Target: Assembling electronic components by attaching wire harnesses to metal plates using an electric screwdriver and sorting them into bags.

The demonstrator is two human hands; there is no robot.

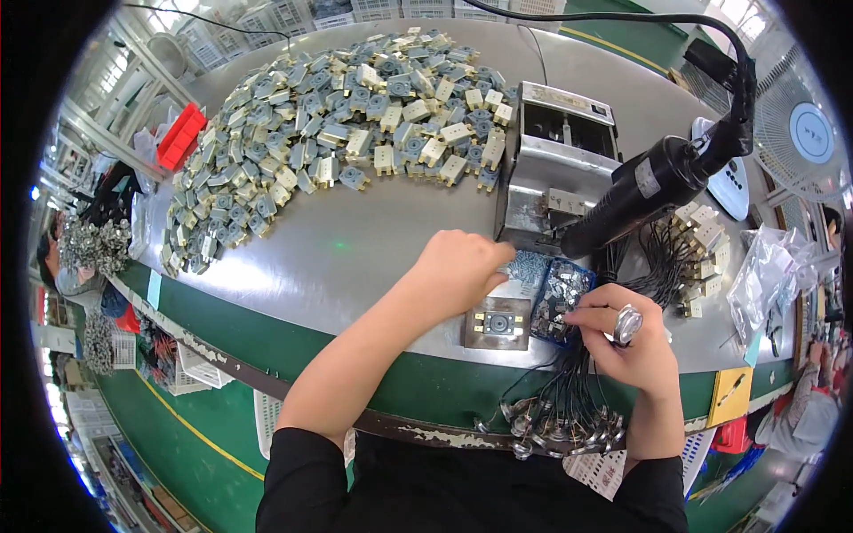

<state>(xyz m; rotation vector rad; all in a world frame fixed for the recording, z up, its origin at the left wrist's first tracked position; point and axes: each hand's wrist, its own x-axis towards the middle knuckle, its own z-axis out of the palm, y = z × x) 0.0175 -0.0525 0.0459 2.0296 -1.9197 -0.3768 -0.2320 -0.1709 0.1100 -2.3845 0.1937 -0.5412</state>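
Observation:
My left hand (462,269) is curled with its fingertips at a heap of tiny metal pieces (530,267); anything between its fingers is hidden. My right hand (629,342) pinches at the edge of a blue tray (539,330) of small silver parts. A round silver metal piece (627,324) is lodged among that hand's fingers. Between my hands, a square grey part with brass-coloured tabs (498,323) sits in a flat metal fixture (475,340). Black cables (579,373) run below my right hand, and round metal ends (558,425) hang over the table's front edge.
A large pile of grey and cream plug-like housings (355,115) covers the far table. A metal machine (558,169) and a black cylindrical tool (633,197) stand behind the trays. To the right lie more housings (702,240), a plastic bag (766,271) and a yellow pad (729,397).

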